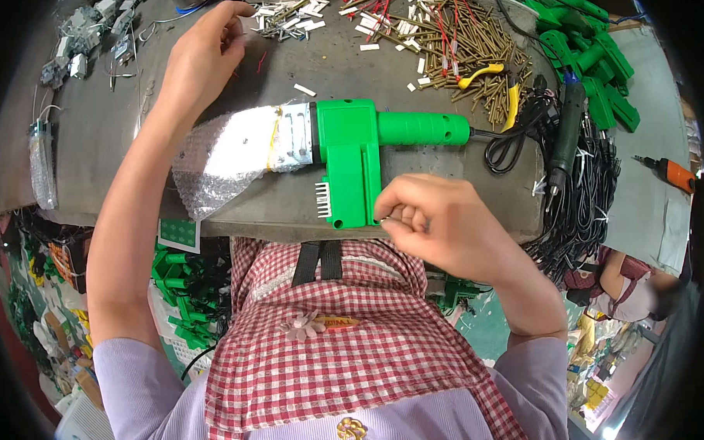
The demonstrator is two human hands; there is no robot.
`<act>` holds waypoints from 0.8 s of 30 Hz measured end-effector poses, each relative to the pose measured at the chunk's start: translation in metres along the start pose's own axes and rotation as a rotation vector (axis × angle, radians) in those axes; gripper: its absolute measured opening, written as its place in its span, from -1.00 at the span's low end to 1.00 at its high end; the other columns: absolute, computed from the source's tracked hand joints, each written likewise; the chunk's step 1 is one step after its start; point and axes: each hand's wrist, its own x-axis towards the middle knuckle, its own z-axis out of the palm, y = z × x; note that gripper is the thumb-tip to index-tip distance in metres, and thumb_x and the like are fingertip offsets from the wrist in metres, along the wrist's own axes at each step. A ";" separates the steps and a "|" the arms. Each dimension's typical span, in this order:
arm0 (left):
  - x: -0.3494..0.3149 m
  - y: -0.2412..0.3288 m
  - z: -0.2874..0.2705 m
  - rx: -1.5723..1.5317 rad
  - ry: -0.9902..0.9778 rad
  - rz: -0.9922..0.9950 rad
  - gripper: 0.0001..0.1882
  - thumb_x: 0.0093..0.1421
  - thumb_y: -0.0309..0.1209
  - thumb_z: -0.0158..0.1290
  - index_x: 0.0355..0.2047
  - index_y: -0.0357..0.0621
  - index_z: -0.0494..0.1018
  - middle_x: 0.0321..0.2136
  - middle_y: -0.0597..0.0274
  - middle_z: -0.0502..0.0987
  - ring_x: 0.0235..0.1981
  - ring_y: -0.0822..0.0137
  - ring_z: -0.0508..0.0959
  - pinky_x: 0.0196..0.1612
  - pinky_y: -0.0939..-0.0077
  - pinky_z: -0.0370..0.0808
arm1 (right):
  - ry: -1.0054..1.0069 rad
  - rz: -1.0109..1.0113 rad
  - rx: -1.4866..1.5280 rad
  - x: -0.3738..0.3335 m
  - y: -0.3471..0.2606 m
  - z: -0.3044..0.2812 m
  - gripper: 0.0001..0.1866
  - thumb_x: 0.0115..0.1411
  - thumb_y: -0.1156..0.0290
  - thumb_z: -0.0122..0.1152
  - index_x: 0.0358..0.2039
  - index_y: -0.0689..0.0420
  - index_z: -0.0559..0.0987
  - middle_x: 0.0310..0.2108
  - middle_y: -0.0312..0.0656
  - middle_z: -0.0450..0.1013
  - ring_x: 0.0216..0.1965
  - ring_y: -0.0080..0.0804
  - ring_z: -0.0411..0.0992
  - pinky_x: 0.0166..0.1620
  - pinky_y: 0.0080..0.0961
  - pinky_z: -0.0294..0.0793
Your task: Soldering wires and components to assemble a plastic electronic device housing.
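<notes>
In front of me a green hand-held power tool (347, 142) lies across the bench, its round handle (421, 128) to the right. Clear bubble wrap (222, 153) covers its flat metal end (293, 136), with a yellow band around it. My right hand (437, 223) is closed in a pinch at the near right corner of the green housing; a tiny shiny piece at the fingertips is too small to name. My left hand (207, 52) reaches to the far side, fingers loosely bent and partly spread, beside a pile of small white pieces (293, 20). Nothing shows in it.
Long brass-coloured rods (482, 50) and yellow-handled pliers (511, 105) lie beyond the handle. Right of them are an electric screwdriver (564, 142), bundled black cables (581, 205) and green housings (598, 66). Metal parts (79, 36) sit far left. Another person (629, 284) is at right.
</notes>
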 end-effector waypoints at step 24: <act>-0.126 0.093 0.001 0.026 -0.067 0.763 -0.64 -0.13 -0.42 0.24 -0.26 -0.22 0.50 -0.36 0.20 0.56 -0.38 0.24 0.56 -0.44 0.44 0.45 | 0.243 -0.607 -0.559 0.096 0.010 -0.033 -0.81 0.06 0.47 0.01 -0.28 0.16 0.45 -0.52 -0.01 0.48 -0.42 -0.02 0.49 -0.40 -0.21 0.44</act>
